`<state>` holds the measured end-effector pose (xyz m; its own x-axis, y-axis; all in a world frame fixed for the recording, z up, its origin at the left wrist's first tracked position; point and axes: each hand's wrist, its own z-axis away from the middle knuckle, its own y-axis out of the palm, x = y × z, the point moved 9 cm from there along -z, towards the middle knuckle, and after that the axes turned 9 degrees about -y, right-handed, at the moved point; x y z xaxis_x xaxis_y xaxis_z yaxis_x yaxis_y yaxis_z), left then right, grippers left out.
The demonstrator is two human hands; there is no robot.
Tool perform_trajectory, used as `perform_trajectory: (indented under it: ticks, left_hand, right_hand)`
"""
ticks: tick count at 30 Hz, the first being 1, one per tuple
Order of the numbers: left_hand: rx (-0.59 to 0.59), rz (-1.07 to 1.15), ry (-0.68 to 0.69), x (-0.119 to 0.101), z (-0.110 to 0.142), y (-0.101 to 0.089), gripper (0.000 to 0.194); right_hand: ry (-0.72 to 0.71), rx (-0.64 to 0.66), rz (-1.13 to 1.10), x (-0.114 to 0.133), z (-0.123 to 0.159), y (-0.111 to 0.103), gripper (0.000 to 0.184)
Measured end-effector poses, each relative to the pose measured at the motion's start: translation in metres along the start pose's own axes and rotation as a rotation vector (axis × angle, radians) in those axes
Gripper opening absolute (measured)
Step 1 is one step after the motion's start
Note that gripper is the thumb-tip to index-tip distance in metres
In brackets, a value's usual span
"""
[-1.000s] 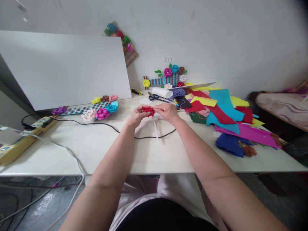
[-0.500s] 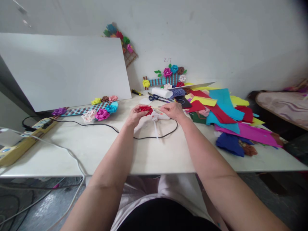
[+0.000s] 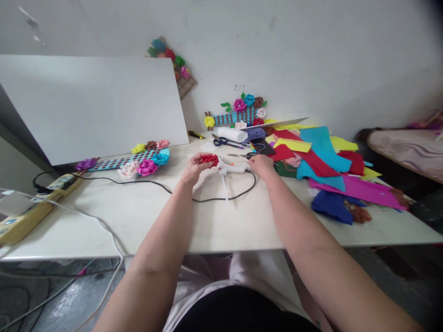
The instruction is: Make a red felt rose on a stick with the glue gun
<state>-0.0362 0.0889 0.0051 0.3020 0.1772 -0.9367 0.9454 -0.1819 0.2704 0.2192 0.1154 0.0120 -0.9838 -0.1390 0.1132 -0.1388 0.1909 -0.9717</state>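
My left hand (image 3: 194, 168) grips a red crepe-paper flower (image 3: 210, 160) by its left side, thumb and fingers pressed on it. My right hand (image 3: 260, 164) pinches a thin pale stick (image 3: 243, 157), whose end pokes out to the left of the fingertips. Between and just below the hands, a white glue gun (image 3: 232, 169) rests on the table on its side, with a clear glue stick (image 3: 224, 186) extending toward me. Scissors (image 3: 246, 155) with dark handles lie partly behind my right hand.
Blue-handled scissors (image 3: 226, 142), a white roll (image 3: 232, 134) and coloured paper sheets (image 3: 321, 147) lie behind and to the right. A flower-decorated lattice (image 3: 126, 159) lies left. A black cord (image 3: 152, 180) crosses the table from the power strip (image 3: 41, 205).
My right hand has moved right and slightly down with the stick, away from the red flower, uncovering the glue gun. My left hand stays almost in place, still holding the flower.
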Motion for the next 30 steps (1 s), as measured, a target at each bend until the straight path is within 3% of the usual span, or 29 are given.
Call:
perform_trajectory:
  ticks: [2, 5, 9, 12, 17, 22, 26, 30]
  left_hand:
    - [0.004, -0.001, 0.006, -0.001, 0.0, 0.002, 0.04]
    - [0.003, -0.009, 0.012, -0.003, 0.001, 0.004, 0.041]
    - [-0.014, -0.011, 0.017, -0.004, -0.001, 0.002, 0.048]
    - [-0.026, -0.01, 0.02, -0.003, -0.002, 0.0, 0.05]
    - [-0.056, -0.027, 0.043, -0.004, -0.001, -0.004, 0.045]
    - [-0.065, -0.031, 0.07, -0.007, 0.001, -0.003, 0.04]
    - [-0.084, -0.021, 0.084, -0.008, 0.001, -0.005, 0.046]
    - [-0.068, -0.026, 0.091, -0.008, 0.0, -0.005, 0.046]
  right_hand:
    - [0.02, 0.035, -0.002, -0.002, 0.001, 0.005, 0.033]
    - [-0.015, -0.015, 0.006, 0.003, 0.002, -0.001, 0.033]
    - [-0.139, -0.093, 0.002, 0.026, 0.005, -0.017, 0.036]
    - [-0.201, -0.036, -0.045, 0.042, 0.008, -0.02, 0.039]
    - [-0.285, 0.114, -0.076, 0.06, 0.012, -0.015, 0.049]
    - [-0.412, 0.217, 0.026, 0.082, 0.015, 0.005, 0.057]
    - [-0.441, 0.187, 0.076, 0.094, 0.017, 0.018, 0.057]
    - [-0.407, 0.113, 0.084, 0.095, 0.02, 0.012, 0.049]
